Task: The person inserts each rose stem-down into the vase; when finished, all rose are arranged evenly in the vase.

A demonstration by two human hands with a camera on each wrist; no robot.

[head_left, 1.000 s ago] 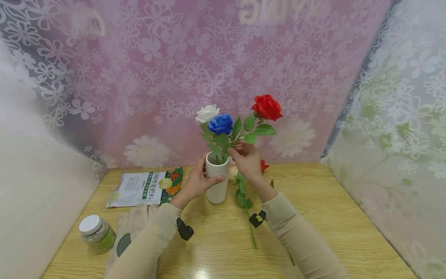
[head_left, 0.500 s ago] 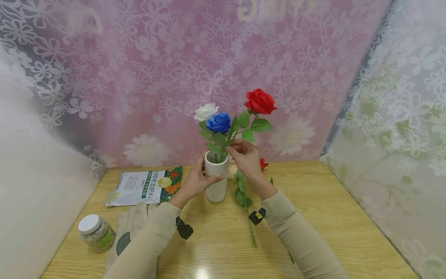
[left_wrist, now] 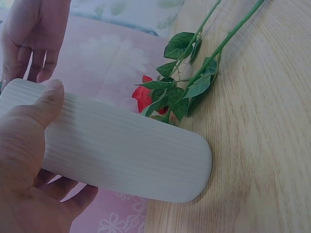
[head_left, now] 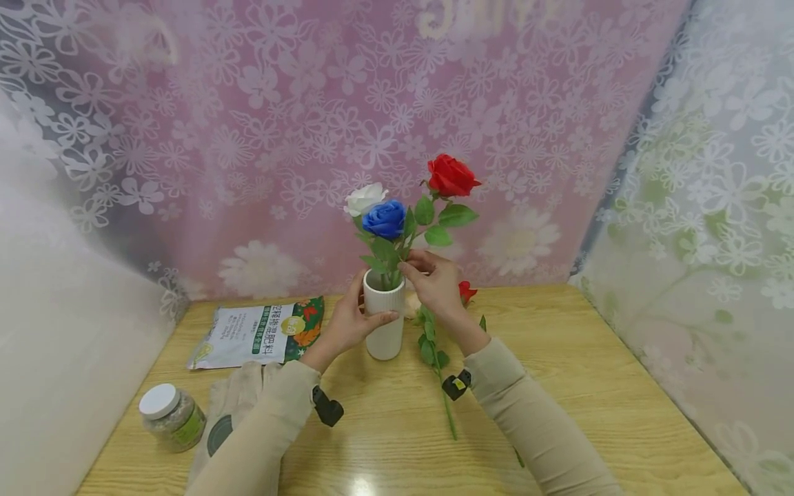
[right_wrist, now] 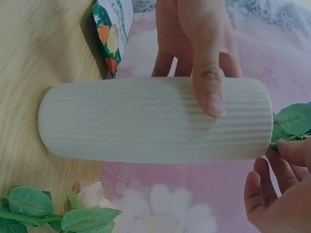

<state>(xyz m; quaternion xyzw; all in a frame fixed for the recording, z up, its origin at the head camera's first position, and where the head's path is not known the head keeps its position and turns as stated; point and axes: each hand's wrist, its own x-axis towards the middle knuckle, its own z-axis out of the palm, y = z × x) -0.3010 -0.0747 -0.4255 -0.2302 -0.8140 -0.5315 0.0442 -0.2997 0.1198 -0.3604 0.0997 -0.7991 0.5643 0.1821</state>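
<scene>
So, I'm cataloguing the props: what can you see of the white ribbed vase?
The white ribbed vase is a tall, open-topped cylinder with fine lengthwise grooves, a rounded bottom edge and a matte, ceramic-looking surface. It stands upright on the wooden table. The left hand grips its upper part; the blue rose and white rose stand in it.

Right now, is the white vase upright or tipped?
Upright. In the head view, the white vase stands base-down on the table, mouth facing up, with the left hand gripping its side.
</scene>
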